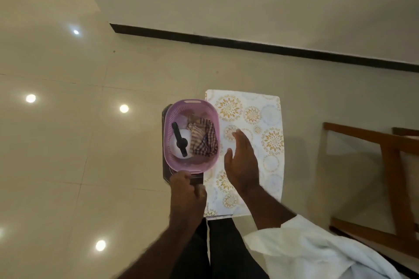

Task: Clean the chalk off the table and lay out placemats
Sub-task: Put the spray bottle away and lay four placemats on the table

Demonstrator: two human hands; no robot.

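Note:
A white placemat (260, 120) with gold and blue flower rings lies on a small dark table (166, 165), covering most of it. A purple plastic basket (191, 104) stands on the table's left side, holding a checked cloth (204, 140) and a white spray bottle with a black nozzle (180, 140). My left hand (188, 192) grips the basket's near rim at the table's front left corner. My right hand (241, 161) hovers flat over the placemat's left half, fingers apart, holding nothing.
Glossy beige floor tiles (68, 142) surround the table, with a dark skirting (249, 44) along the wall behind. A wooden chair frame (385, 149) stands to the right, close to the table.

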